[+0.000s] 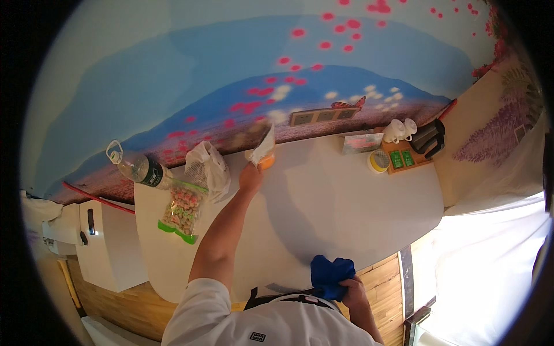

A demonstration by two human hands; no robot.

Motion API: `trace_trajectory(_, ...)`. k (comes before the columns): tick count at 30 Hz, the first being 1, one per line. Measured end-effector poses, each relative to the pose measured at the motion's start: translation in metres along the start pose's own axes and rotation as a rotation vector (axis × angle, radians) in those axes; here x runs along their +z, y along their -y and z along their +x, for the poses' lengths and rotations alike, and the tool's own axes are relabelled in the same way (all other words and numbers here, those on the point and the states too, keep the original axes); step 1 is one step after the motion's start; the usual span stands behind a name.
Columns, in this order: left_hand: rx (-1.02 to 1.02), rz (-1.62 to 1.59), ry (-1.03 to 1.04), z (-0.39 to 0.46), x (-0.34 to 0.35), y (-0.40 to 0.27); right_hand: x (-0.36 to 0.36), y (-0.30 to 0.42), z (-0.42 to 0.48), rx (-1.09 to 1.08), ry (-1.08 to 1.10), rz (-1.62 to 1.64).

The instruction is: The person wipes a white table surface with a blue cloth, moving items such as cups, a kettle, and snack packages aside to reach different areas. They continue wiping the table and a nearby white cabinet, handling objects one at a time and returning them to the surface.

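My left hand point(251, 176) reaches over the back of the white table point(329, 203), its fingers on a pale, flat packet or card point(265, 145) that stands tilted. An orange object point(267, 161) lies just behind and beside the packet; its kind cannot be told. A white plastic bag point(212, 168) stands to the left of that hand. Close to my body, at the table's front edge, my right hand point(355, 292) grips a crumpled blue cloth point(331, 277).
Left: a large clear plastic bottle point(145, 170) and a zip bag of wrapped snacks point(184, 209). Right: a yellow-and-white round container point(378, 161), a small sign point(362, 143), and a wooden tray point(417, 163) with white cups point(394, 131), green packets point(401, 159) and a black kettle point(426, 136). Wall sockets point(324, 116) sit behind.
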State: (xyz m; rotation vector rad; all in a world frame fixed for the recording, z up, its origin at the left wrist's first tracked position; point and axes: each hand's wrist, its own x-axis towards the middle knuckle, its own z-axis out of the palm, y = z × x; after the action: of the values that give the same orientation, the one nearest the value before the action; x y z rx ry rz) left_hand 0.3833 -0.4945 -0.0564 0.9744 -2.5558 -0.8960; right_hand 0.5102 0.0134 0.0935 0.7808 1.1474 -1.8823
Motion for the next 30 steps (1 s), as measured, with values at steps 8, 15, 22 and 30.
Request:
trace_trajectory(8, 0.089, -0.063, -0.013, 0.031, -0.013, 0.002, -0.013, 0.038, 0.006, -0.348, -0.044, -0.11)
trace_trajectory(15, 0.052, 0.176, -0.234, -0.068, 0.018, 0.013, 0.011, 0.067, 0.041, -0.888, -0.245, -1.307)
trace_trajectory(22, -0.205, 0.39, -0.019, -0.145, 0.059, -0.053, 0.023, 0.047, 0.165, -0.791, -0.355, -1.845)
trace_trajectory(30, -0.286, 0.485, 0.059, -0.131, 0.056, -0.082, 0.144, 0.105, 0.283, -1.007, -0.216, -1.9)
